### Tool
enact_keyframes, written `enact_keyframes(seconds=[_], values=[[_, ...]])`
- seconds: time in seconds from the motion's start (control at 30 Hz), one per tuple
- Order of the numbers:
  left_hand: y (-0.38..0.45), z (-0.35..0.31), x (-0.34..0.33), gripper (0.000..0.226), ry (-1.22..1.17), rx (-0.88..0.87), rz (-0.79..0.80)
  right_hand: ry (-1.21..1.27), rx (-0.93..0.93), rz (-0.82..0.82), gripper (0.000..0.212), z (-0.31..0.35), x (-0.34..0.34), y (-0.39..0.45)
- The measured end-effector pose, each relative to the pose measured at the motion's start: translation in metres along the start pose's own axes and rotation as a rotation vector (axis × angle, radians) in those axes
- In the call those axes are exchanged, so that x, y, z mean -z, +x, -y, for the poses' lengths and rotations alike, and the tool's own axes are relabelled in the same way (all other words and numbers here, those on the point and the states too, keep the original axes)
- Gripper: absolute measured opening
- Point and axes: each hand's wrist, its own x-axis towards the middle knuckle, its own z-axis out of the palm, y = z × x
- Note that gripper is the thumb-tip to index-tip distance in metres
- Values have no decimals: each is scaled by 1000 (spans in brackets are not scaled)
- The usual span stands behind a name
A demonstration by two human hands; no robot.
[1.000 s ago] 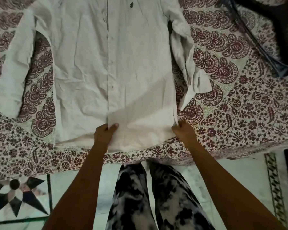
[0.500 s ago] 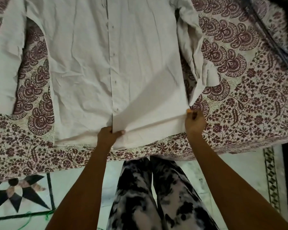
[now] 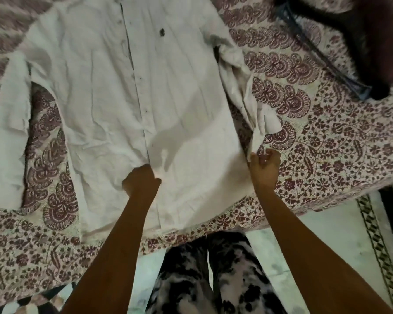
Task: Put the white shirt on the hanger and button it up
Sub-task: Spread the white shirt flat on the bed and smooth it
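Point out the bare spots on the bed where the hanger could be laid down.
Bare bedspread lies right of the white shirt, between its bunched sleeve and the dark hanger. A narrower gap sits between the shirt body and the other sleeve. Crowded: the hem, where the left hand and right hand grip.

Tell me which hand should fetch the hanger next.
Right, probably. The dark hanger lies at the far right of the bed, on the right hand's side. The left hand grips the white shirt at its placket, farther away.
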Motion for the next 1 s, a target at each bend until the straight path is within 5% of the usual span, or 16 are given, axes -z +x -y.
enact_keyframes(seconds=[0.1, 0.2, 0.3, 0.37, 0.5, 0.57, 0.7, 0.8, 0.93, 1.0], values=[[22, -40, 33, 23, -99, -146, -71, 85, 33, -6, 60, 22, 5, 16], [45, -82, 54, 18, -151, -288, -130, -165, 90, -8, 72, 31, -1, 40], [68, -124, 68, 16, -225, -393, -149, -339, 147, 47, 50, 41, -4, 61], [78, -151, 76, 15, -354, -442, -112, -328, 251, -79, 37, 48, 2, 69], [92, -200, 89, 10, -724, -411, -16, -385, 417, -523, 48, 55, 40, 90], [97, -221, 90, 8, -787, -367, 2, -648, 505, -403, 53, 35, 55, 101], [105, -249, 82, 7, -766, -381, 35, -936, 496, 144, 51, -19, 54, 113], [115, -262, 72, 8, -836, -334, 18, -697, 398, 35, 49, -26, 50, 120], [147, -278, 51, 56, -1026, -223, 6, -447, 313, -291, 59, -17, 48, 152], [150, -287, 49, 61, -1061, -184, -21, -528, 412, -223, 72, -11, 54, 169]])
